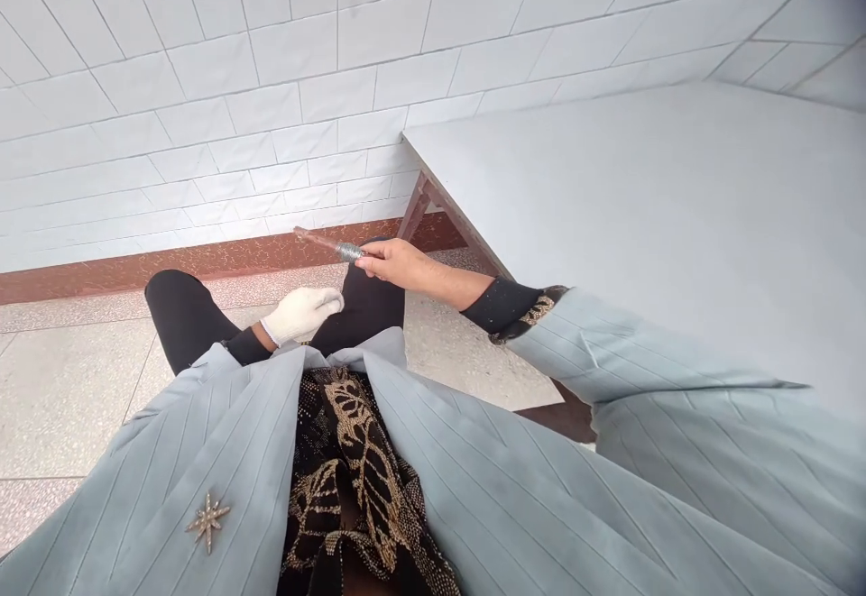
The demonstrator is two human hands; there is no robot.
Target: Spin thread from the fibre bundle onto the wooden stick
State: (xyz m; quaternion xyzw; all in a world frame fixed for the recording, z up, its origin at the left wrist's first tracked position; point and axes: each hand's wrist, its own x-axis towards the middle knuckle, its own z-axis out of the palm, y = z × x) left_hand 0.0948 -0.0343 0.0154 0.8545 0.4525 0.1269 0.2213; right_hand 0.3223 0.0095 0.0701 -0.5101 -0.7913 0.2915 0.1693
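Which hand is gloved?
The left hand: it wears an off-white glove. The right hand is bare and grips a thin wire-wound tool.

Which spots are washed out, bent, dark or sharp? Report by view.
Head view: the table looks pale, nearly featureless; head view: lines on the wall fan out, likely lens distortion; head view: the top right corner goes dark; head view: the right hand and tool look fairly sharp.

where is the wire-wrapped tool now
In the head view, left of centre, the wire-wrapped tool is in the right hand, up and right of the gloved left hand.
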